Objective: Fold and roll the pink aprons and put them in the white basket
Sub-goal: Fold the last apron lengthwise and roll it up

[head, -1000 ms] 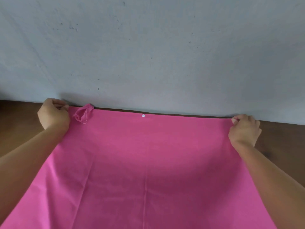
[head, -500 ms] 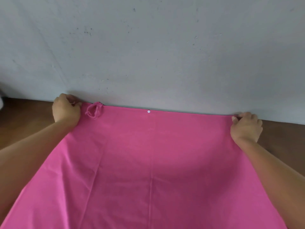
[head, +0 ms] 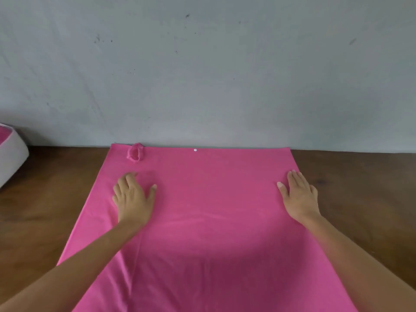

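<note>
Apron (head: 213, 233) lying spread on table (head: 45, 199), reaching from near edge to wall. Left hand (head: 132, 199) and right hand (head: 300, 197) pressing flat near its side edges, fingers straight, gripping nothing; probably smoothing before the first fold. Half a second back both were pinching the far corners; now drawing nearer. Basket (head: 11, 158) sitting far left, showing pink inside.

Left hand (head: 134, 199), right hand (head: 300, 197) flat, palms down.

A brown wooden table (head: 351, 199) stands against a scuffed, pale grey wall (head: 225, 75).
</note>
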Tool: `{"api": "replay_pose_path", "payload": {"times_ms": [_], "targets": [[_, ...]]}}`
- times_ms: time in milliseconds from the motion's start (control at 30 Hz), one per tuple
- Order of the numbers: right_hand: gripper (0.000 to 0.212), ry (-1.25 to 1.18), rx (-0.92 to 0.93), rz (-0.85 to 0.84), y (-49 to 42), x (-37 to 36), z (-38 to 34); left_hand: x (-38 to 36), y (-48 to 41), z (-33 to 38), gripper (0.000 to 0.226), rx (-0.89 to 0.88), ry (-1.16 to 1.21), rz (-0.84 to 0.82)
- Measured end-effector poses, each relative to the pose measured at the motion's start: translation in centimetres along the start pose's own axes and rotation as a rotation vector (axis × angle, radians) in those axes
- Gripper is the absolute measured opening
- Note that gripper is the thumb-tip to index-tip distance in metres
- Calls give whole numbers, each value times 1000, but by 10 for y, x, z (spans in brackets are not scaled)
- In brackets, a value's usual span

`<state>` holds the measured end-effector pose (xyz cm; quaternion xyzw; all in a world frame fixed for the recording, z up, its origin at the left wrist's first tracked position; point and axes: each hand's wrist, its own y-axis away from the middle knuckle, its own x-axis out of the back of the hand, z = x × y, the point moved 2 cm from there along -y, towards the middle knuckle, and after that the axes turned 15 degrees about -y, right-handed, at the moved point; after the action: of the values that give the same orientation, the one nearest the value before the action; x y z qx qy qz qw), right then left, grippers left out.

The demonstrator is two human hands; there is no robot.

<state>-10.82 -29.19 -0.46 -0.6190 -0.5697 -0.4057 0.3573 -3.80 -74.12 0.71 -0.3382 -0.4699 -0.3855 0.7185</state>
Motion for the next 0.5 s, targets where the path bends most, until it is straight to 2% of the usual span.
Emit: {"api": "replay_pose_path", "payload": {"times_ms": [133, 233, 300, 500], "targets": [[78, 14, -32, -5, 40, 2, 10, -4, 51, 23, 62, -305, -68, -50], [85, 29, -61, -22, 73, 3, 15, -15, 73, 35, 76, -501, -164, -137], [90, 24, -71, -18, 95, 3, 18, -20, 79, 34, 82, -540, -229, -153], [116, -2, -147, 23, 157, 1, 31, -14, 84, 35, 79, -563, -278, -114]]}}
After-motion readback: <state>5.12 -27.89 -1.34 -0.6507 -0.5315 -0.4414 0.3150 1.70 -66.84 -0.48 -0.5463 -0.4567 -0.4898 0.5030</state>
